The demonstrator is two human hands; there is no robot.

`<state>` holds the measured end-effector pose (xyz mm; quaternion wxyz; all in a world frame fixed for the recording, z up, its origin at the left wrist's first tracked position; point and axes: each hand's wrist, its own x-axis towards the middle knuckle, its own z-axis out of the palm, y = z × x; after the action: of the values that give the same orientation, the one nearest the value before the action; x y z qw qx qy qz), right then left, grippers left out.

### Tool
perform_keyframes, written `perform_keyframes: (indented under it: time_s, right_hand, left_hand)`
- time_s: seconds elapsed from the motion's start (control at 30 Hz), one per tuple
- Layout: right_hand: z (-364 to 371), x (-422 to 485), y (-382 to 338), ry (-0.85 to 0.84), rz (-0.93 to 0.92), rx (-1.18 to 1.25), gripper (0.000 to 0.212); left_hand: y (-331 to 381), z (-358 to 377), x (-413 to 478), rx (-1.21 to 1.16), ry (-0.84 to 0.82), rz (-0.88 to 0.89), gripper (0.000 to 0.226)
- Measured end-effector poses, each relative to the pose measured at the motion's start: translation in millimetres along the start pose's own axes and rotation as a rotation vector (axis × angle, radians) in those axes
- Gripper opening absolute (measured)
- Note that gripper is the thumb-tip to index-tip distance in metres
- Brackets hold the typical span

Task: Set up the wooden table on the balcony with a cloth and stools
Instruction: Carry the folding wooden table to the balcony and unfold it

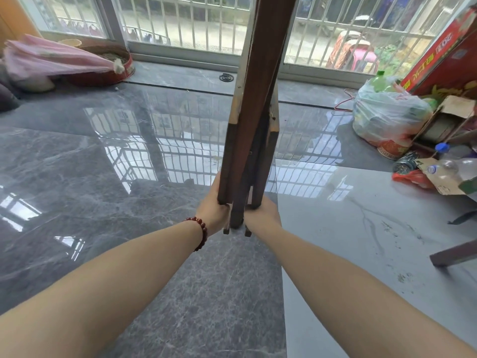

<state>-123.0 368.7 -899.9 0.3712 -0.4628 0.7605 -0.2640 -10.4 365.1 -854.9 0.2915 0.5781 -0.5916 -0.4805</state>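
A folded dark wooden table (260, 81) stands on edge in front of me, rising out of the top of the view. Its dark legs lie folded against it and point down toward me. My left hand (213, 209), with a red bead bracelet on the wrist, grips the left leg near its lower end. My right hand (262, 214) grips the right leg at the same height. The table's bottom tips show just below my hands, above the glossy grey tile floor (129, 202). No cloth or stool is clearly in view.
Barred sliding windows (180, 27) run along the far side. At the back left lie a pink bundle (51, 58) and a round red tray (108, 71). A filled plastic bag (384, 117), bottles and red boxes (444, 58) crowd the right. A dark wooden leg (454, 254) juts in at right.
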Motion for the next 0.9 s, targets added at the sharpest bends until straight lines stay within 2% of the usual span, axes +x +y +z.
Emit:
perform_keyframes:
  time_s: [0.13, 0.27, 0.43, 0.53, 0.73, 0.9]
  right_hand:
    - [-2.4, -3.3, 3.5, -0.018, -0.034, -0.027, 0.016]
    - [1.0, 4.1, 8.6, -0.019, -0.06, -0.093, 0.018]
    - [4.5, 9.9, 20.9, -0.086, -0.057, -0.15, 0.024]
    - [4.4, 9.5, 23.5, -0.079, -0.047, -0.135, 0.023]
    - [7.3, 12.1, 25.8, -0.078, -0.03, -0.106, 0.018]
    - [12.7, 17.7, 31.7, -0.082, -0.005, -0.122, 0.018]
  left_hand:
    - [-2.0, 1.2, -5.0, 0.004, 0.004, 0.029, 0.052]
    - [-8.4, -4.4, -0.8, 0.183, -0.008, 0.058, 0.052]
    - [-28.1, -16.9, 5.7, 0.271, -0.076, 0.002, 0.065]
    - [-35.7, -14.2, 9.7, 0.301, -0.048, 0.029, 0.068]
    - [-38.3, -4.6, 13.5, 0.326, -0.002, 0.075, 0.062]
    - [-42.6, -3.4, 18.6, 0.338, 0.002, 0.035, 0.055]
